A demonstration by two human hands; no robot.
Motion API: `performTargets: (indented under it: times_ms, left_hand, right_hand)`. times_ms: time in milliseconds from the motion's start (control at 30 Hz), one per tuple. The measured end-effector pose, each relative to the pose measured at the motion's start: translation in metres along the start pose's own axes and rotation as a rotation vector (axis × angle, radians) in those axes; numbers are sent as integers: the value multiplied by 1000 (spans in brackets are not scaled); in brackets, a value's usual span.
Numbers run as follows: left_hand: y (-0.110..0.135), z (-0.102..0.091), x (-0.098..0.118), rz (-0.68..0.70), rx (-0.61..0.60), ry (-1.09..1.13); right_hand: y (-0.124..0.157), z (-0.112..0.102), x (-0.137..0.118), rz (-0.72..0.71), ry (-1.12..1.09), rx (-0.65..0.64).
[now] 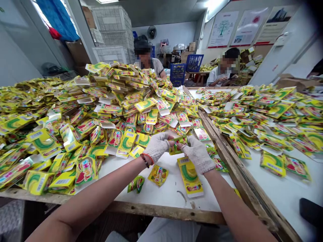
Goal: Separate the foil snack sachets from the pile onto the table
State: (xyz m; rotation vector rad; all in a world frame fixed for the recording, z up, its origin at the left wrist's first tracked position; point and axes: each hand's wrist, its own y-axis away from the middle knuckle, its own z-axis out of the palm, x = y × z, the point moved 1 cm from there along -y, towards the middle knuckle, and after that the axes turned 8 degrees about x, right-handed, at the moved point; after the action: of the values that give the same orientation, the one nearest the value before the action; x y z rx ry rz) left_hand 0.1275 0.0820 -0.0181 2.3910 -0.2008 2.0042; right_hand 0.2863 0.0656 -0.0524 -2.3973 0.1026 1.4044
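A heap of yellow cardboard boxes (121, 104) covered the left and centre of the frame, on a flat white tabletop (164, 198). At lower centre, a small yellow plastic packet (158, 175) lay left of a rectangular yellow carton (189, 174). A brown wooden strip (228, 156) ran right of both; beyond it lay a second yellow heap (252, 114). Stacked white plastic crates (113, 22) stood behind, upper left.

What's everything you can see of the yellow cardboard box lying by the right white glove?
The yellow, rectangular, cardboard-looking box has a green-and-yellow curved picture, a barcode at its far end, and pinkish lettering beside a white edge at its near end. It lies slightly slanted on the white tabletop, near the white-gloved right hand. I can't tell if the glove touches it or what's inside.
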Motion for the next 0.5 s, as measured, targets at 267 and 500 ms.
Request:
performTargets:
  times_ms: [267,500]
  left_hand:
    - [-4,14,18,256,-27,-211]
    - [43,29,14,933,-677,-1000]
  right_hand:
    - [-3,-20,1,137,-279,-94]
    - [-17,-39,7,304,-523,255]
